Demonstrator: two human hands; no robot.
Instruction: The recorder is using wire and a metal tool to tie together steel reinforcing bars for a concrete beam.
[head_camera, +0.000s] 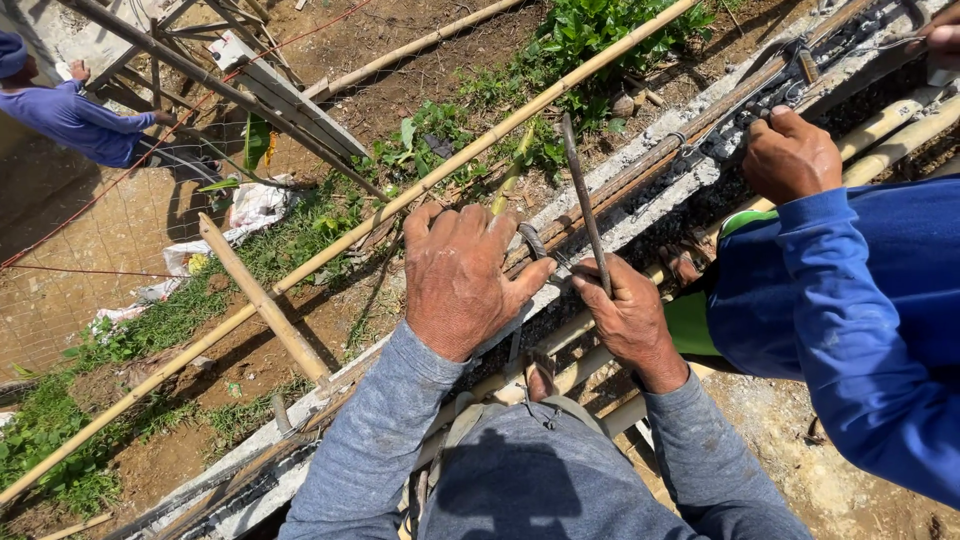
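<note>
Here, the person's left hand lies palm down, fingers curled over the steel bars that run along the top of a concrete wall. The right hand is closed around a thin dark metal rod, held nearly upright just beside the left thumb, its lower end meeting a curved bar between the two hands. Near on the right, a co-worker's hand in a blue sleeve rests on the same bars. A long bamboo pole crosses the ground below. Another person in blue bends at the far left.
</note>
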